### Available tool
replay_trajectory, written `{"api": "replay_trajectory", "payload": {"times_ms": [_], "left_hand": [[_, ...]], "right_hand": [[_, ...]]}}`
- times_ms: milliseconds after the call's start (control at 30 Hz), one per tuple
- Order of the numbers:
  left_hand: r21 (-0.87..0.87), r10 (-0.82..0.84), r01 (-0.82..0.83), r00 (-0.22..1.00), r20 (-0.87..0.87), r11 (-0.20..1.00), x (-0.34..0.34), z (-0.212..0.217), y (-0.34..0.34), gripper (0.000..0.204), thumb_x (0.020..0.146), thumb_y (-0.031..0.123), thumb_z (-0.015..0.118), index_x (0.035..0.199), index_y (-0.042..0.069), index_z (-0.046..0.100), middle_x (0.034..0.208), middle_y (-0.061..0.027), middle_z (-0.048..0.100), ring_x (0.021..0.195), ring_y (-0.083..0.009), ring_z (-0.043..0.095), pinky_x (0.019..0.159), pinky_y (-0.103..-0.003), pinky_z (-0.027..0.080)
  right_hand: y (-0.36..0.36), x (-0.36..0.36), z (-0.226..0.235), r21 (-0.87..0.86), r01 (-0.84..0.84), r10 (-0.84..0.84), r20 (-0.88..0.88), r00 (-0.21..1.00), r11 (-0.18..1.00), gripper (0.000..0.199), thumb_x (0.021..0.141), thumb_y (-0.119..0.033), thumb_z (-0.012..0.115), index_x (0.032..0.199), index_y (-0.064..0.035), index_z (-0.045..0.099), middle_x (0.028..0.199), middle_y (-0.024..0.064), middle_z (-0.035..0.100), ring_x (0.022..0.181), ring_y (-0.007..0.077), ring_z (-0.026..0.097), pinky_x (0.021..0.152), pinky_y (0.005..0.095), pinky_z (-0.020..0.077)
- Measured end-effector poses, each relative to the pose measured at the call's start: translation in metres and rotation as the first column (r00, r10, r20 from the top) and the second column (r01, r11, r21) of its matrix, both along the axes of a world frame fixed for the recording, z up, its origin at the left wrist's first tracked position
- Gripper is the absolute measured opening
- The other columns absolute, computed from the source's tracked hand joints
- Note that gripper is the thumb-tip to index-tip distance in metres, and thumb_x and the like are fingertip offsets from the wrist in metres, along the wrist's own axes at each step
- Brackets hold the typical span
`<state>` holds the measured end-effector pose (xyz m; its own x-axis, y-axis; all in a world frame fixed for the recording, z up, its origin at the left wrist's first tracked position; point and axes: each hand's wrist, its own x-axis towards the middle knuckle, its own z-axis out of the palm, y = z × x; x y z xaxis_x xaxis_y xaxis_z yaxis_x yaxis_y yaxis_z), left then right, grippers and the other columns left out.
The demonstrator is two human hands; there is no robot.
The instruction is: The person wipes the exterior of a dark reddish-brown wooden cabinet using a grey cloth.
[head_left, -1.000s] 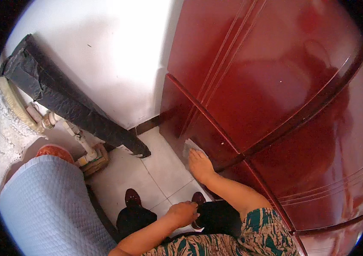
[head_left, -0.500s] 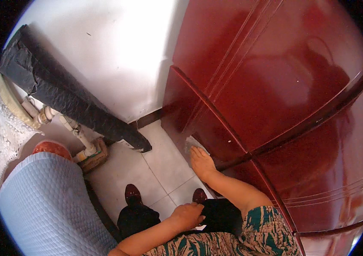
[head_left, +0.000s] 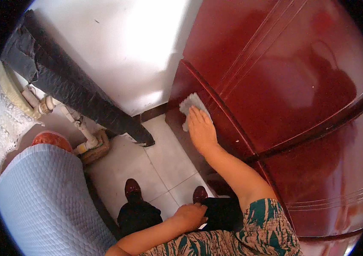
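Note:
My right hand (head_left: 201, 129) lies with fingers stretched over a light grey, fluffy-edged cloth (head_left: 189, 101). It presses the cloth against the lower part of a glossy dark red panel (head_left: 309, 81), beside a raised dark seam. The panel looks like a cabinet front with fine grooved lines; its kind is not certain. Low in front of my body, by my dark-trousered leg, my left hand (head_left: 192, 216) rests with its fingers curled in. Whether anything is inside those fingers is hidden.
On the left stand a seat or stool with a light blue quilted cover (head_left: 49, 192), pale pipes (head_left: 77, 121) and a long black-wrapped object (head_left: 79, 91) leaning by the white wall (head_left: 117, 47). My dark red shoes (head_left: 133, 188) are on the pale tiled floor (head_left: 164, 141).
My right hand has slid the cloth up the panel, farther from me, and more of the cloth shows. The left hand has stayed almost in place; the view has shifted slightly.

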<state>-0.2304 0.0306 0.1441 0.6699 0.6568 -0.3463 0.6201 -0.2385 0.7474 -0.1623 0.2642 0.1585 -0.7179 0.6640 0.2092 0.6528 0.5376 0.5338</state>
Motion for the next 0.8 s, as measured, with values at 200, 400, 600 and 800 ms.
{"api": "replay_trajectory", "payload": {"times_ms": [200,400,600,800], "left_hand": [[0.119,0.064,-0.073,0.995,0.072,0.990,0.003,0.001,-0.006,0.033,0.084,0.030,0.059,0.100,0.002,0.057,0.096,-0.0188,0.061,0.089,-0.0345,0.062,0.074,-0.043,0.051],[0.129,0.084,-0.092,0.995,0.060,0.987,-0.006,-0.005,-0.014,0.031,0.083,0.028,0.060,0.099,0.002,0.057,0.097,-0.0193,0.061,0.086,-0.0334,0.063,0.072,-0.042,0.051],[0.070,0.068,-0.072,0.996,0.060,0.995,-0.004,0.006,-0.009,0.032,0.082,0.027,0.059,0.101,0.000,0.057,0.102,-0.0219,0.060,0.085,-0.0348,0.064,0.070,-0.043,0.052],[0.150,0.142,-0.146,0.989,0.038,0.978,-0.011,0.001,-0.015,0.027,0.086,0.020,0.050,0.101,-0.001,0.056,0.116,-0.0263,0.057,0.084,-0.0348,0.064,0.067,-0.043,0.053]], "right_hand": [[-0.048,0.093,-0.160,-0.246,0.075,-0.039,0.149,0.988,0.966,0.035,0.085,-0.019,0.049,0.110,-0.0014,0.066,0.138,0.0127,0.046,0.132,0.0260,0.034,0.109,0.0353,0.0218],[-0.100,0.119,-0.167,-0.423,0.055,0.211,0.556,0.804,0.905,0.035,0.086,-0.021,0.049,0.113,-0.0060,0.066,0.137,0.0122,0.047,0.129,0.0262,0.038,0.108,0.0415,0.0196],[-0.050,0.086,-0.175,-0.340,0.082,-0.038,0.133,0.990,0.937,0.039,0.086,-0.021,0.047,0.114,0.0009,0.062,0.128,0.0147,0.054,0.125,0.0268,0.042,0.108,0.0380,0.0233],[0.003,0.013,-0.118,-0.203,0.022,0.014,0.173,0.985,0.979,0.042,0.087,-0.025,0.047,0.117,0.0018,0.060,0.135,0.0152,0.049,0.129,0.0258,0.039,0.112,0.0368,0.0165]]}}
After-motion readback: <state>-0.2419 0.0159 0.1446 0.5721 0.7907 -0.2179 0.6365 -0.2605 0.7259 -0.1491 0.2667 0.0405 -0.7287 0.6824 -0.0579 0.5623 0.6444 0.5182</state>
